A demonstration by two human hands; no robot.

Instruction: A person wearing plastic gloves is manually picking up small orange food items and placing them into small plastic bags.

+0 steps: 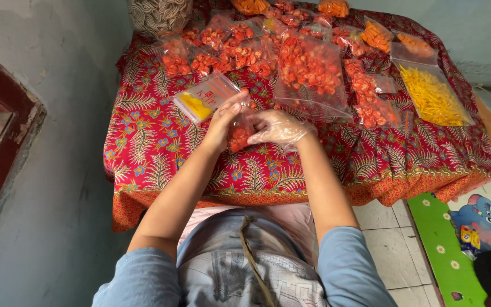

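Small clear bag of red-orange snack pieces [240,135] is sitting near the desk's [143,153] front edge, btwn both hands. Left hand [225,120] and gloved right hand [279,128] are pinching it w/ fingers closed. Prob. light, floppy, slick; contents crushable, so gripping the top edge looks best.

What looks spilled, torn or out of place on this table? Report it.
Nothing stands out. The clear plastic bags of orange-red pieces lie intact on the red patterned cloth; no loose pieces show. The left hand and gloved right hand hold one small filled bag.
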